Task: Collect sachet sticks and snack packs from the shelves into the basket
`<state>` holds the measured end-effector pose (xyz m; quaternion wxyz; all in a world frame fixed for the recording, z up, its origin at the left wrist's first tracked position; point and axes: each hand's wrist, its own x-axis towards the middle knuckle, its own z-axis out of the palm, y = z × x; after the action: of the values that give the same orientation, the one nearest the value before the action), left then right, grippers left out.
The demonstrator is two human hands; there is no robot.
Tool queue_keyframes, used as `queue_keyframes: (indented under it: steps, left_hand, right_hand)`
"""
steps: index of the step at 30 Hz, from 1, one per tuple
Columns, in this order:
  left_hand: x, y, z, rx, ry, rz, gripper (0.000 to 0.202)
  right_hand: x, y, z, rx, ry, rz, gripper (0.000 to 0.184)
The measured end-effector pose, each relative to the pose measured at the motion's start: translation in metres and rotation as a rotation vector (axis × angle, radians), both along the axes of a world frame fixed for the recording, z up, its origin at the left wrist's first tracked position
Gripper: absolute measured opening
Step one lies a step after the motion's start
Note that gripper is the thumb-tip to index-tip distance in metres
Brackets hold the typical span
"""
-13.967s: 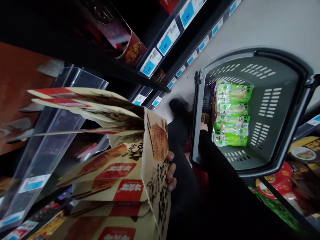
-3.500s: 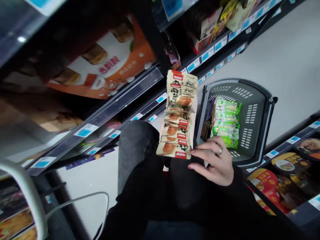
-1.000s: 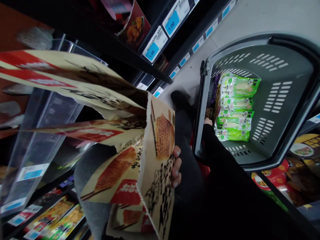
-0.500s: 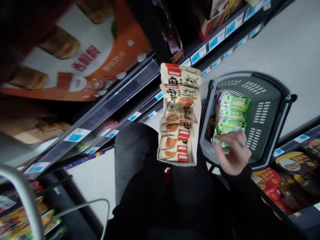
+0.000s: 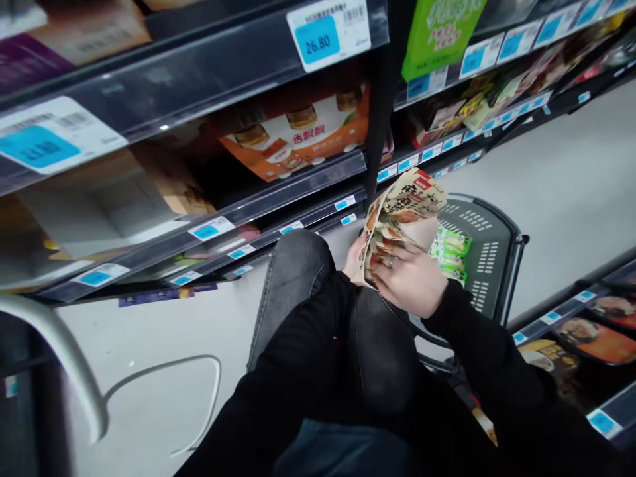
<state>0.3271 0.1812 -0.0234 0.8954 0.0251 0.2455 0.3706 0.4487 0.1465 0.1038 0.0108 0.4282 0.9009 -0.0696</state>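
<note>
A cream display box [image 5: 417, 189] with red labels and dark lettering tilts above my knees. My left hand [image 5: 353, 260] grips it from the left side, with most of its fingers hidden behind the box. My right hand [image 5: 415, 281] reaches into the box, its fingers bent over the small snack packets [image 5: 390, 236] standing in a row there. How many packets those fingertips pinch is hidden. Just right of the box, green-and-white snack packs [image 5: 454, 248] lie in a grey shopping basket [image 5: 489, 255], partly covered by my right hand and the box.
Store shelves with price tags [image 5: 328, 36] run along the left and top. An orange drink carton [image 5: 303, 136] sits on one. Another shelf with packaged food [image 5: 603, 328] is at the lower right. A pale curved tube [image 5: 74, 371] stands at the left above the floor.
My right hand has moved from over the basket into the box. The box is now tilted, and my left hand shows at its side. The view has shifted, showing more shelf.
</note>
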Motion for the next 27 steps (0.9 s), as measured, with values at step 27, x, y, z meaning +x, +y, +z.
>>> queue_keyframes:
  steps: [27]
  left_hand:
    - [0.002,0.000,0.004,-0.085,-0.287,0.025,0.062]
  right_hand:
    - [0.039,0.030,-0.044,0.504,0.090,-0.490,0.021]
